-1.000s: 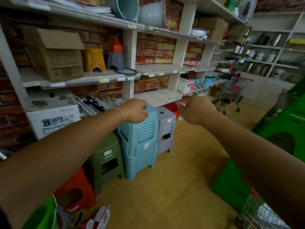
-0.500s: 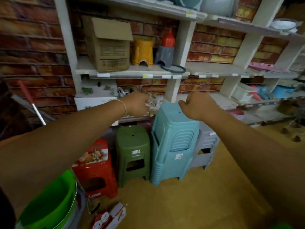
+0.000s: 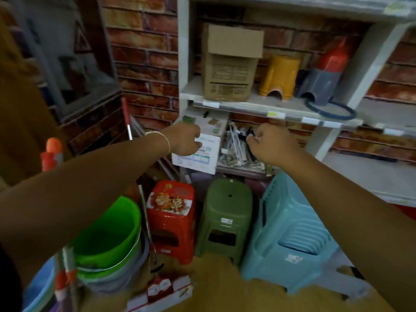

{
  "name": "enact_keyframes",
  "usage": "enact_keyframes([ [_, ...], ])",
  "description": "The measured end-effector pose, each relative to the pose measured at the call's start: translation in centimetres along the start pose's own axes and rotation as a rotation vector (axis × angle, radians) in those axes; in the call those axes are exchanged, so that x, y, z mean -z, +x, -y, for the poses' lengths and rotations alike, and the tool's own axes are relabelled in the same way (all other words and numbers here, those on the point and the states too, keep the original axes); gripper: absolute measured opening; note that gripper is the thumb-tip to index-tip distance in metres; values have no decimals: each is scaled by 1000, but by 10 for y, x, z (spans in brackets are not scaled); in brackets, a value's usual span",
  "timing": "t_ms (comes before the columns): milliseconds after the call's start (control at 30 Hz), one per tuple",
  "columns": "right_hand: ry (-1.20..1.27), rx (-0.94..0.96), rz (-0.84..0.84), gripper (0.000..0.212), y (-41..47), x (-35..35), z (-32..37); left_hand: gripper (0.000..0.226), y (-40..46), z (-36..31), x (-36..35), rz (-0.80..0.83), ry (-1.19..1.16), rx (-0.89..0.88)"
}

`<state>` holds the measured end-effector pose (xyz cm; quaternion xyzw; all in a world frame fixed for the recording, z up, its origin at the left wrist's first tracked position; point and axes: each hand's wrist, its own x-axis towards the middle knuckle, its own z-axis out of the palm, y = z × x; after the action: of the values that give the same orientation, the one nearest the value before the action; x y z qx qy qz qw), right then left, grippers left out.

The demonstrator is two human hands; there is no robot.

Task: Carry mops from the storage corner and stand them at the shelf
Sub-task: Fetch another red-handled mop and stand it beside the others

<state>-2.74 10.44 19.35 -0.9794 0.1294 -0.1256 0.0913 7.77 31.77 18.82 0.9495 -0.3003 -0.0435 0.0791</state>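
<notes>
Red-topped metal mop handle (image 3: 128, 124): slim silver pole with a red upper section, leaning in the corner against the red brick-pattern wall (image 3: 144, 55), just left of the white shelf unit (image 3: 258, 106). Its lower length runs down behind the left forearm, between the stacked green plastic buckets (image 3: 108, 235) and the red plastic stool (image 3: 172, 219).

Left hand (image 3: 185, 140): raised in front of the white printed carton (image 3: 198, 156) on the lower shelf, fingers curled inward, holding nothing that can be seen; apart from the mop handle.

Right hand (image 3: 270, 143): raised beside it, fingers curled into a loose fist, in front of a bundle of packaged metal items (image 3: 236, 149); what, if anything, it holds cannot be told.

Floor, below the shelf, left to right: red stool, olive-green plastic stool (image 3: 225, 219), stacked pale-blue plastic stools (image 3: 288, 230), all crowded touching or nearly so.

Upper shelf: brown cardboard box (image 3: 229, 64), yellow plastic stool (image 3: 279, 77), grey-and-red plastic container (image 3: 324, 75).

Near left edge: orange-capped pole tops (image 3: 51, 152), blurred.
</notes>
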Motion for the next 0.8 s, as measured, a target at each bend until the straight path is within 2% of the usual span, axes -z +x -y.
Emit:
enact_keyframes([
  [133, 40, 63, 28, 37, 24, -24, 6, 37, 8, 22, -6, -31, 50, 64],
  [233, 45, 96, 63, 38, 44, -38, 15, 47, 20, 44, -21, -23, 71, 57],
  [400, 14, 168, 110, 39, 78, -63, 37, 38, 33, 64, -26, -17, 52, 129],
  [600, -48, 178, 110, 37, 125, -87, 58, 31, 79, 109, -34, -7, -5, 194],
  [800, -3, 164, 174, 46, 176, -111, 86, 30, 119, 157, -29, 25, -34, 196],
])
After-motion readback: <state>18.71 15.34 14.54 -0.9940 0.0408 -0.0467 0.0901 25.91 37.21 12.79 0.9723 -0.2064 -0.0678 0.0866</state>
